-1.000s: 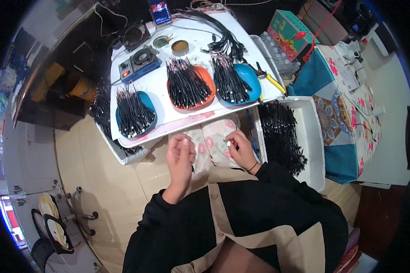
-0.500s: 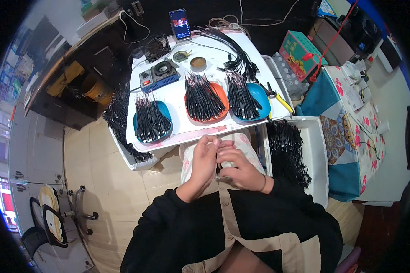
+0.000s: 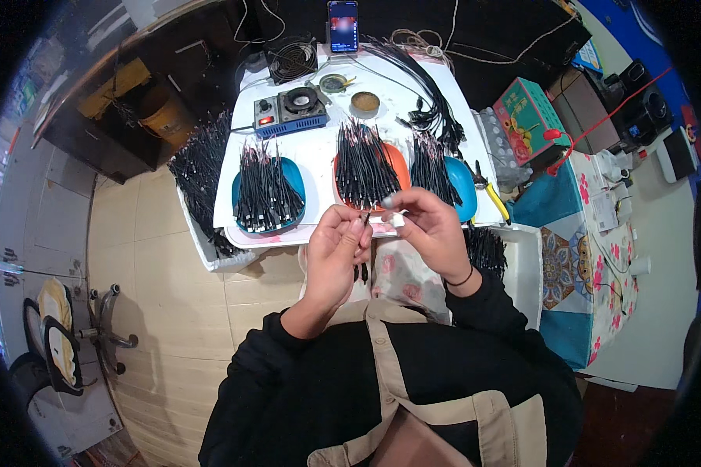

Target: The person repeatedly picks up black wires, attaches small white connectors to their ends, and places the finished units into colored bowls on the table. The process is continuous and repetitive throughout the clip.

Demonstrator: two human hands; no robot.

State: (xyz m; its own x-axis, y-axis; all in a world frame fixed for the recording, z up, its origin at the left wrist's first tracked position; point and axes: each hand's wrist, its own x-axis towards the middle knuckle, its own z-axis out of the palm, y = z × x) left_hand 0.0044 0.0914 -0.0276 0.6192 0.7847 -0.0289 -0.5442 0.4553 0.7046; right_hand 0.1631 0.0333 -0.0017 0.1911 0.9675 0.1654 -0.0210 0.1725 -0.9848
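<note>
My left hand (image 3: 335, 251) is raised over my lap at the near table edge, fingers pinched around a short black cable (image 3: 364, 271) whose ends hang below it. Close beside it is my right hand (image 3: 435, 237), thumb and index finger apart. A small white piece (image 3: 398, 220) shows at the right thumb tip; whether it is worn or held is unclear. Beyond the hands, an orange tray (image 3: 399, 161) and two blue trays, left (image 3: 292, 173) and right (image 3: 465, 204), bear bundles of short black cables with bare wire ends.
Farther back on the white table (image 3: 319, 152) are a blue soldering pot unit (image 3: 292, 124), a round tin (image 3: 364, 103), a fan (image 3: 292, 61), a phone (image 3: 343, 27) and longer black cables (image 3: 432, 117). Yellow-handled pliers (image 3: 497, 200) lie at right. White boxes (image 3: 528, 268) with cables flank the table.
My hands have moved forward toward the trays and slightly apart. The right hand has opened away from the left, and the white piece now shows. The view has shifted.
</note>
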